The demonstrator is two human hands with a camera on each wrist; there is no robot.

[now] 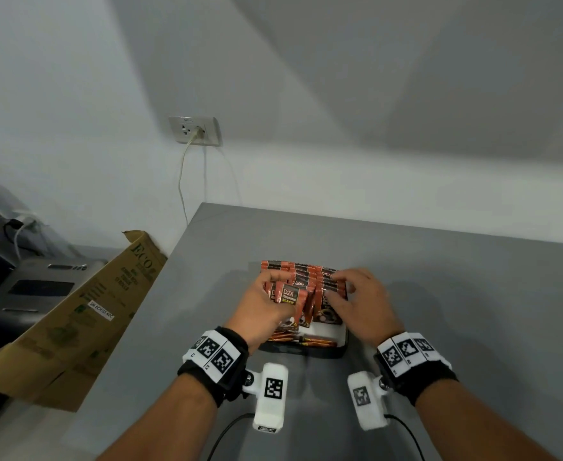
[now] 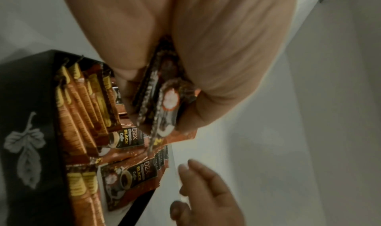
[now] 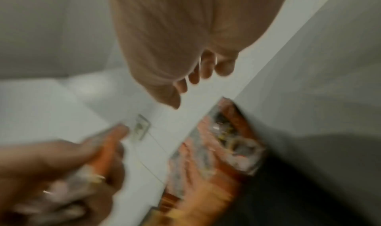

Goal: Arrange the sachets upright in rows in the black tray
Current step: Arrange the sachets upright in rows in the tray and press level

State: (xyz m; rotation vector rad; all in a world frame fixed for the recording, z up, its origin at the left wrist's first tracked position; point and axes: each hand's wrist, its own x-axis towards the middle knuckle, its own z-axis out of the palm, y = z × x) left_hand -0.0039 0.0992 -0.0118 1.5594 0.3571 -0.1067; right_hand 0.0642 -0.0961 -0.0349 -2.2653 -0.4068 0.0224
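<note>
Sachets [image 1: 301, 281] stand in rows in the black tray [image 1: 339, 352], which sits on the grey tabletop [image 1: 439, 261] just ahead of the wrists. The left hand [image 1: 262, 309] pinches a small bunch of sachets [image 2: 164, 97] between thumb and curled fingers at the tray's 9 o'clock side. The right hand [image 1: 361, 302] hovers over the row toward 3 o'clock, fingers loosely bent and slightly spread, holding nothing I can make out; its own wrist view is too blurred to confirm.

Risk, as I judge it: pushing the held bunch into the packed rows could tip neighbours flat, since the thin packets only lean on one another.

Readable print: "D2X" and "BLACK Coffee" on the sachets, "ECO" on the cardboard box [image 1: 107, 301] at 9 o'clock.
</note>
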